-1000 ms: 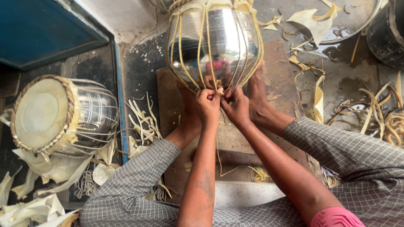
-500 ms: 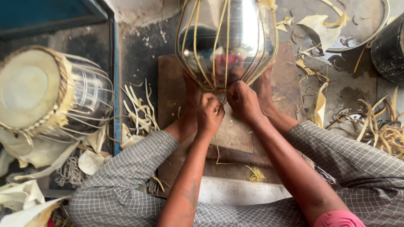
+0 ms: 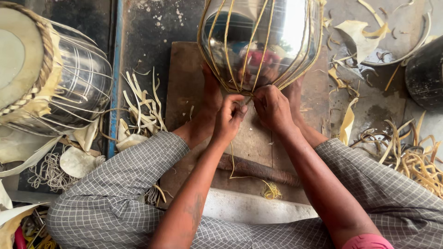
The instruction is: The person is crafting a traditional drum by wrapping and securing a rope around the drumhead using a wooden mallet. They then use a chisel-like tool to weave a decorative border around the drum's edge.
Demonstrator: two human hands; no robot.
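Shiny metal drum shell (image 3: 263,41) laced with pale yellow hide straps (image 3: 227,46), sitting just above both hands, top cut off by the frame edge. Both feet brace it from below; left foot (image 3: 210,99) beside the left hand, right foot mostly hidden behind the right hand. Left hand (image 3: 229,117) curled tight, fingers pinching a thin strap at the shell's bottom. Right hand (image 3: 273,108) closed too, knuckles up, touching the left; what it pinches is hidden under the fingers. A loose strap end (image 3: 237,168) trails down below the left wrist to a frayed tuft (image 3: 271,190).

Under the hands a worn wooden board (image 3: 184,92); a dark rusty rod (image 3: 258,169) lies across it near the forearms. Checked cloth over both knees fills the bottom edge.

Left of the left hand: strap offcuts (image 3: 140,103), then, well apart, a finished drum (image 3: 50,78) on its side, partly cropped. Right of the right hand: hide scraps (image 3: 362,37), a tangle of coiled straps (image 3: 410,159), and a black vessel (image 3: 427,74) cut off at the edge. Dark stained concrete floor (image 3: 152,37), little free room around the board.
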